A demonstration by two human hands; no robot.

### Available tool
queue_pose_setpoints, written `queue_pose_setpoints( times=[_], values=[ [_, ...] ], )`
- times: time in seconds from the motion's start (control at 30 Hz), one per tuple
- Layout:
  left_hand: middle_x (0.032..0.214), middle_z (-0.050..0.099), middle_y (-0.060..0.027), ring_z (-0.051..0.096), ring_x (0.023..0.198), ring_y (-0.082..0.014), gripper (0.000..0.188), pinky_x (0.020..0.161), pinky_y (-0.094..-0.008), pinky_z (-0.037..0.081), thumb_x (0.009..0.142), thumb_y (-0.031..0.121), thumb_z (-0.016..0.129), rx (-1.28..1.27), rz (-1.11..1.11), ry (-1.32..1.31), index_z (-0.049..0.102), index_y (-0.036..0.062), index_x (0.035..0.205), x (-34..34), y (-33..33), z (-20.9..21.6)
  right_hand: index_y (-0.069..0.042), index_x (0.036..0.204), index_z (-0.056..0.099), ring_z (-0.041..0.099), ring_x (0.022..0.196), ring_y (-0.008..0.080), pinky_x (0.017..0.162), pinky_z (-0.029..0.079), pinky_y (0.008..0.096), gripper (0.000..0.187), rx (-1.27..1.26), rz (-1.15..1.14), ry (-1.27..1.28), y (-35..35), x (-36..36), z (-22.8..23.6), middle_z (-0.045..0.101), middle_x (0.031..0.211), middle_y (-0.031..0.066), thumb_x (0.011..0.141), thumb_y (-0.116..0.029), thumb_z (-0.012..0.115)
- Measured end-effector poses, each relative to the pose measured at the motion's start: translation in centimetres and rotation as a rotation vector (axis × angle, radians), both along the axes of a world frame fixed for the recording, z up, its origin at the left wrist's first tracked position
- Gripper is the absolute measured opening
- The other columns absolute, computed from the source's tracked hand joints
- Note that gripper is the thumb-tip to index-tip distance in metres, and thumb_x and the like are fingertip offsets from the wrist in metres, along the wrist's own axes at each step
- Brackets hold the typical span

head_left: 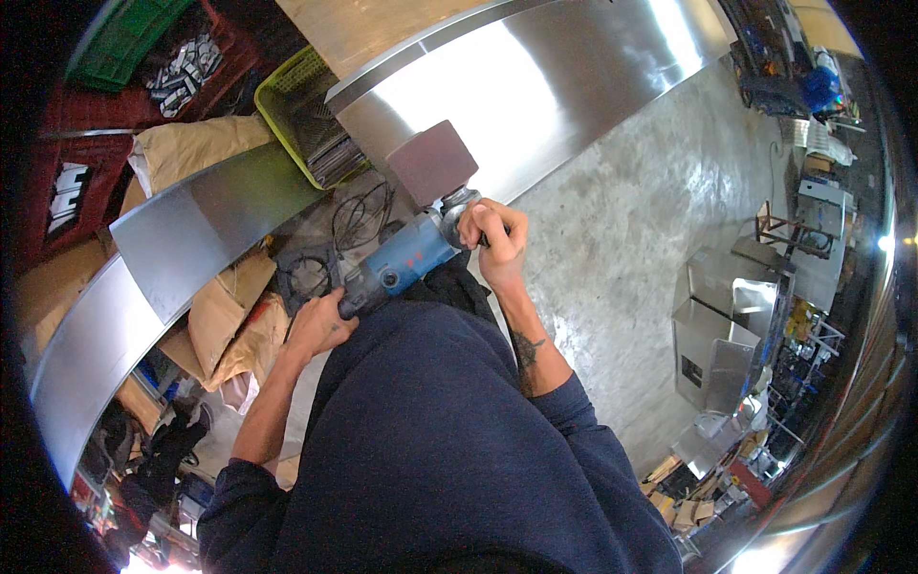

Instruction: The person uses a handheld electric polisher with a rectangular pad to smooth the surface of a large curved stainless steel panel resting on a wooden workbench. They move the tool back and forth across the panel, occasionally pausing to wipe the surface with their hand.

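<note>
A blue handheld drum sander (413, 254) lies slantwise in front of my body. Around its dark rear end my left hand (322, 325) is closed. My right hand (495, 239) wraps a dark side handle near the metal head. The wide brown abrasive drum (432, 163) at the sander's front is over the near edge of a long brushed steel sheet (593, 86); I cannot tell whether the two touch. A dark cable (359, 215) loops beside the tool on the left.
A yellow-green plastic basket (287, 100) stands left of the sheet. Curved steel strips (206, 230) and brown paper-wrapped bundles (225, 311) lie at the left, near red crates (105, 110) with metal parts. Concrete floor (612, 249) and steel cabinets (712, 335) are at the right.
</note>
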State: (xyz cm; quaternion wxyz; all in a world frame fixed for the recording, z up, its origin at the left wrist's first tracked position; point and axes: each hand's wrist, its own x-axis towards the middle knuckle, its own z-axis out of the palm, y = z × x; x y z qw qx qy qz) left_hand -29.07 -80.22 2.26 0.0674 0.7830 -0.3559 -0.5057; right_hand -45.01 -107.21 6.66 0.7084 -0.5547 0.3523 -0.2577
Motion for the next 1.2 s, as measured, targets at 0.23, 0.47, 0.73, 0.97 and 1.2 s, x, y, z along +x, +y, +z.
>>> queue_pose_setpoints(
  times=[0.23, 0.47, 0.73, 0.97, 1.2],
  values=[
    [0.094, 0.073, -0.0313, 0.071, 0.096, -0.0489, 0.059, 0.087, -0.0535, 0.055, 0.084, 0.035, 0.077, -0.007, 0.031, -0.119, 0.062, 0.0008, 0.130, -1.2, -1.2, -0.2, 0.001, 0.060, 0.051, 0.048, 0.058, 0.0164, 0.059, 0.039, 0.0334, 0.039, -0.027, 0.053, -0.024, -1.8, -0.6, 0.2, 0.053, 0.059, 0.0086, 0.097, -0.014, 0.051],
    [0.098, 0.074, -0.0290, 0.071, 0.095, -0.0481, 0.063, 0.086, -0.0540, 0.056, 0.081, 0.034, 0.081, 0.021, 0.037, -0.240, 0.062, 0.0065, 0.133, -1.2, 2.2, 0.6, 0.000, 0.065, 0.050, 0.047, 0.060, 0.0218, 0.064, 0.039, 0.0364, 0.028, -0.199, 0.282, -0.149, 0.4, -0.7, 3.1, 0.048, 0.062, 0.0075, 0.090, -0.007, 0.059],
    [0.099, 0.074, -0.0284, 0.071, 0.095, -0.0473, 0.062, 0.086, -0.0532, 0.057, 0.079, 0.029, 0.083, 0.041, 0.037, -0.171, 0.063, 0.0037, 0.131, 0.1, 8.3, -0.3, 0.000, 0.070, 0.050, 0.044, 0.062, 0.0226, 0.065, 0.037, 0.0368, 0.028, -0.230, 0.353, -0.108, 5.8, 0.1, 0.6, 0.047, 0.066, 0.0094, 0.095, -0.009, 0.059],
    [0.108, 0.073, -0.0270, 0.069, 0.105, -0.0463, 0.062, 0.087, -0.0549, 0.056, 0.082, 0.030, 0.083, 0.061, 0.037, -0.136, 0.059, 0.0075, 0.135, 0.1, 9.4, -2.2, 0.002, 0.069, 0.046, 0.041, 0.060, 0.0237, 0.062, 0.035, 0.0387, 0.030, -0.173, 0.290, -0.118, 6.7, 0.2, -1.5, 0.042, 0.063, 0.0101, 0.094, -0.007, 0.061],
    [0.108, 0.073, -0.0297, 0.069, 0.104, -0.0481, 0.062, 0.093, -0.0539, 0.054, 0.081, 0.030, 0.081, 0.102, 0.002, -0.126, 0.061, 0.0027, 0.133, -0.4, 5.5, -1.2, 0.001, 0.061, 0.047, 0.049, 0.060, 0.0152, 0.061, 0.040, 0.0315, 0.039, -0.156, 0.271, -0.011, 4.5, -0.1, -1.0, 0.051, 0.060, 0.0065, 0.098, -0.008, 0.050]
  ],
)
